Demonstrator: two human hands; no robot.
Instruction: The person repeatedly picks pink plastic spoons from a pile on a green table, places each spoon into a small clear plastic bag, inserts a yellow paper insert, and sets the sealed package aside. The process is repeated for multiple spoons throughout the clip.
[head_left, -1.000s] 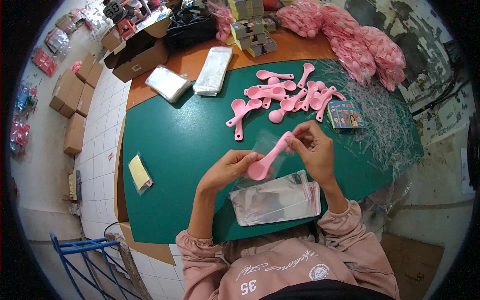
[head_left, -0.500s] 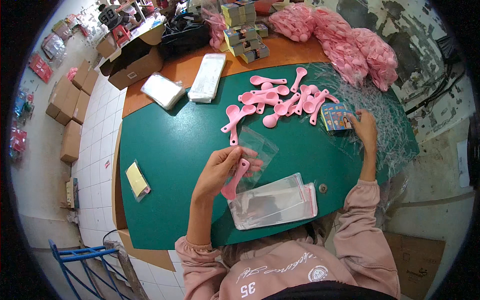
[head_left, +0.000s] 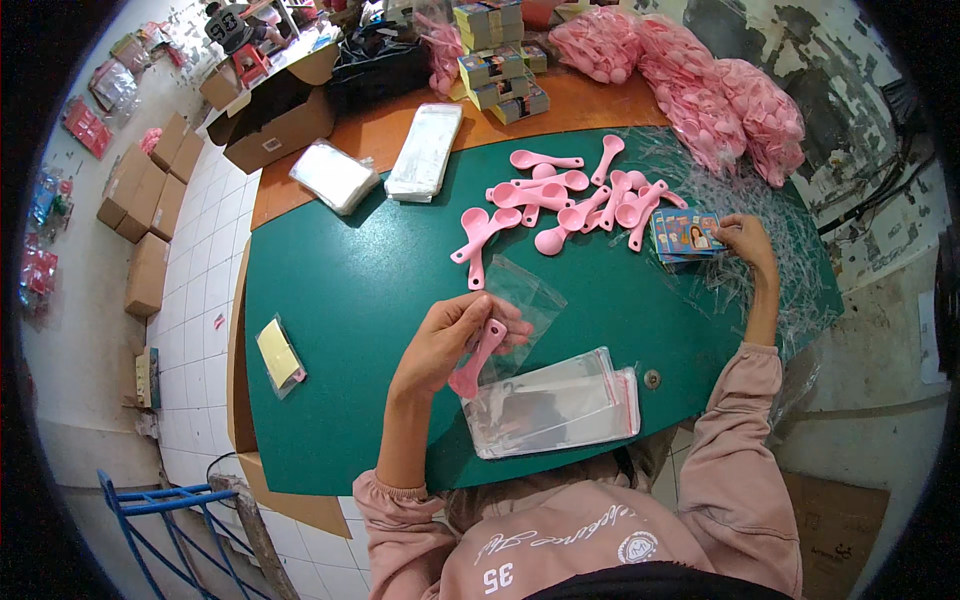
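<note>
Near the table's middle, my left hand (head_left: 440,345) is closed, pinching a clear plastic bag (head_left: 537,300) between thumb and fingers. Inside the bag lies a pink measuring spoon (head_left: 478,365), its holed handle upward. Over on the right, my right hand (head_left: 752,243) grips the right edge of a blue printed card (head_left: 692,232) on top of a small stack of such cards. Several loose pink spoons (head_left: 570,216) lie in a heap left of the cards. Close to me is a pile of flat clear bags (head_left: 545,410). A filled bag with a yellow card (head_left: 279,352) rests at the left.
Crumpled clear plastic (head_left: 790,260) covers the green table's (head_left: 340,400) right side. At the back stand bundled card stacks (head_left: 503,75), bulky bags of pink spoons (head_left: 690,95) and two piles of white packets (head_left: 425,155). Cartons (head_left: 150,200) line the left wall; a person (head_left: 235,30) sits far off.
My right hand's fingers have closed on the top card's edge, and that card now shows more plainly. My left hand keeps its hold on the bag. The whole view has shifted slightly.
</note>
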